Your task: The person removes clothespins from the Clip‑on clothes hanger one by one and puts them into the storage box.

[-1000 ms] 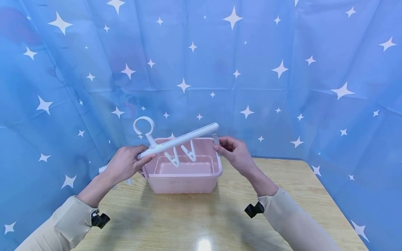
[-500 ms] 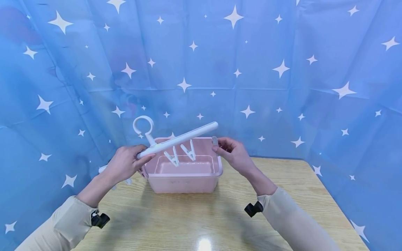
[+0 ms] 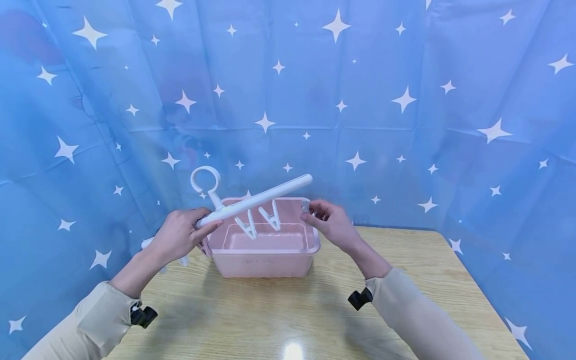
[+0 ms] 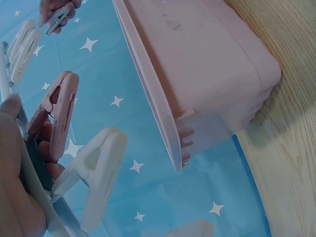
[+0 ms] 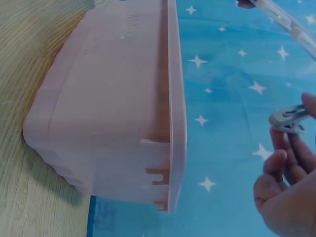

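My left hand (image 3: 177, 232) grips the bar of a white clip hanger (image 3: 263, 199), which slants up to the right and has an open ring hook (image 3: 206, 181). White clips (image 3: 271, 216) hang under its right half. In the left wrist view, a pink clip (image 4: 63, 116) and a white clip (image 4: 103, 173) hang close to the left hand. My right hand (image 3: 334, 225) pinches a loose grey clip (image 3: 305, 206) between thumb and fingers, below the bar's right end and apart from it. The right wrist view shows this grey clip (image 5: 289, 118) at the fingertips.
A pink plastic basin (image 3: 265, 262) stands on the wooden table (image 3: 270, 315), beneath and behind the hanger. Its rim (image 3: 315, 240) lies close to the right hand in the head view. A blue star-patterned curtain (image 3: 288, 90) surrounds the table at the back and sides.
My right hand has shifted slightly left and down with the grey clip, and the clip's angle has changed a little. The left hand and hanger stay almost still.
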`<state>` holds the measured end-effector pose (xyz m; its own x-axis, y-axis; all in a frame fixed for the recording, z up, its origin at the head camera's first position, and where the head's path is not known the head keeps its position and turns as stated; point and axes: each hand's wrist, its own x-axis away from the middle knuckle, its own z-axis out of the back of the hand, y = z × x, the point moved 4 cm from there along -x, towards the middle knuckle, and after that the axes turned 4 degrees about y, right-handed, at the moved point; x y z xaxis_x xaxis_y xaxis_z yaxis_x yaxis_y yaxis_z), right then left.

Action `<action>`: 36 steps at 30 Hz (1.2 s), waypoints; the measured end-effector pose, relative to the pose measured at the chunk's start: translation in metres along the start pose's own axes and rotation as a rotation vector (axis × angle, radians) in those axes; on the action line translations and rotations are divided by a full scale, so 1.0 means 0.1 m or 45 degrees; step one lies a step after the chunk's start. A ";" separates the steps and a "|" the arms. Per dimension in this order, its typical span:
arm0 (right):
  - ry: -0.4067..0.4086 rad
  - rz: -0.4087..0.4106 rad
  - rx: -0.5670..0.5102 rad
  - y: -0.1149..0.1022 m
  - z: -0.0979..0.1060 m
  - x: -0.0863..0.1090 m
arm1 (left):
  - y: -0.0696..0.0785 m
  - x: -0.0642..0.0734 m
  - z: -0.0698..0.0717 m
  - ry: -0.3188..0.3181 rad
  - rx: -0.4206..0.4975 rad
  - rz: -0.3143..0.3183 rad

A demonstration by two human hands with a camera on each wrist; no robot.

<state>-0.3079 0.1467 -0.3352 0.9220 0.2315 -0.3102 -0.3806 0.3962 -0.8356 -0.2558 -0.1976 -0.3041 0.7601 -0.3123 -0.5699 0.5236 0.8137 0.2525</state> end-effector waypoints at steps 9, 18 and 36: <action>-0.016 0.024 0.043 0.03 -0.05 -0.04 | 0.01 0.00 0.01 0.021 0.007 -0.004; -0.070 0.022 0.125 0.07 -0.09 -0.07 | 0.01 -0.01 0.01 0.024 0.017 -0.003; -0.108 -0.029 0.220 0.11 -0.16 -0.10 | -0.01 0.01 0.01 -0.006 0.034 0.030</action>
<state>-0.3207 0.1343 -0.3486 0.9240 0.2919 -0.2470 -0.3731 0.5468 -0.7495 -0.2553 -0.1989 -0.3040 0.7740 -0.2955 -0.5600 0.5155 0.8076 0.2863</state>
